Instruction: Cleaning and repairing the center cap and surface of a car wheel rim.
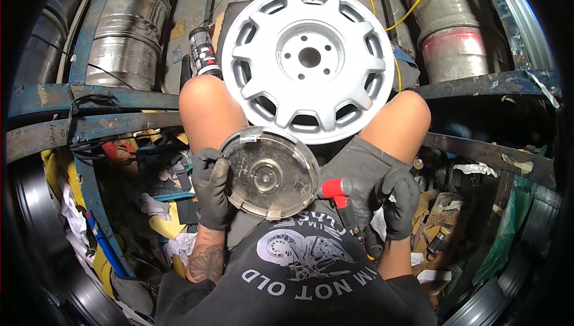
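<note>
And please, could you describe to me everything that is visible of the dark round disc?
The dark round disc looks scuffed and grimy, perhaps metal or plastic. Rings surround its small centre; paler tabs sit along its rim. The gloved left hand grips its left edge, visible face toward the camera, over the lap. Whether the red-headed tool touches it is unclear.

Bright light washes the wheel (314,79) nearly white and glints off steel drums (127,27); shadow pools under the right-hand beam (490,85). Fisheye edges bow into black.
</note>
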Action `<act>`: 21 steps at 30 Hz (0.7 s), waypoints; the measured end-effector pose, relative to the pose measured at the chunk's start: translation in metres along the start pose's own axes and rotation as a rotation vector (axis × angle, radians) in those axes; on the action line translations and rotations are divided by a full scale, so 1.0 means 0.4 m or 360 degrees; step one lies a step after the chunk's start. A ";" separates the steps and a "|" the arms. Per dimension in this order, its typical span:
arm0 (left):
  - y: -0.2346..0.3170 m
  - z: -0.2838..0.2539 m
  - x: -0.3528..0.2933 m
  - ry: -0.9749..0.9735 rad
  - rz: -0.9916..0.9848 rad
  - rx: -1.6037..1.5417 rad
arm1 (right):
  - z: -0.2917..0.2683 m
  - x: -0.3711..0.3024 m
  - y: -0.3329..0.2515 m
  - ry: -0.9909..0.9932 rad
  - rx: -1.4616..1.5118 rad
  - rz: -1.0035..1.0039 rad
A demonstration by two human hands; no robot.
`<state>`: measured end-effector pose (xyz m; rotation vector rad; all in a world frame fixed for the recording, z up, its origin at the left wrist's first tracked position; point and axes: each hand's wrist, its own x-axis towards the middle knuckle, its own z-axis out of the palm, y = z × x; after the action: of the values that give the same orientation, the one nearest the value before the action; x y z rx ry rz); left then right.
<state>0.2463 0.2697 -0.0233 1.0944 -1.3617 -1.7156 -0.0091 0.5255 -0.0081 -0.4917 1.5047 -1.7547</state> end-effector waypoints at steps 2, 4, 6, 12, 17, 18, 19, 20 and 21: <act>-0.021 -0.002 0.000 -0.0010 -0.0015 -0.0086 | -0.001 0.030 0.020 -0.0012 -0.0415 -0.0213; -0.019 0.004 -0.007 0.0007 -0.0031 -0.0161 | 0.073 0.075 0.010 -0.0050 -0.0819 -0.0413; -0.006 0.015 -0.001 -0.0005 -0.0007 -0.0127 | 0.182 0.100 -0.034 0.0099 -0.0390 -0.0335; 0.000 0.011 0.008 0.0010 0.0127 0.0286 | 0.236 0.140 -0.082 -0.0518 -0.1003 -0.0484; 0.006 0.026 0.003 0.0043 0.0073 0.0128 | 0.269 0.131 -0.079 -0.0280 -0.1262 -0.0372; 0.008 0.030 0.002 0.0039 0.0044 0.0072 | 0.263 0.132 -0.075 -0.0282 -0.1265 -0.0371; 0.002 0.025 0.002 0.0041 0.0043 0.0069 | 0.253 0.133 -0.073 -0.0374 -0.1341 -0.0523; -0.008 0.016 0.003 0.0029 0.0028 0.0050 | 0.244 0.135 -0.071 -0.0467 -0.1414 -0.0676; -0.009 0.014 0.005 0.0018 0.0013 0.0035 | 0.237 0.137 -0.069 -0.0468 -0.1414 -0.0675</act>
<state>0.2404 0.2709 -0.0267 1.1073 -1.3795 -1.6897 0.0153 0.4220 0.0302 -1.5300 2.0005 -1.1169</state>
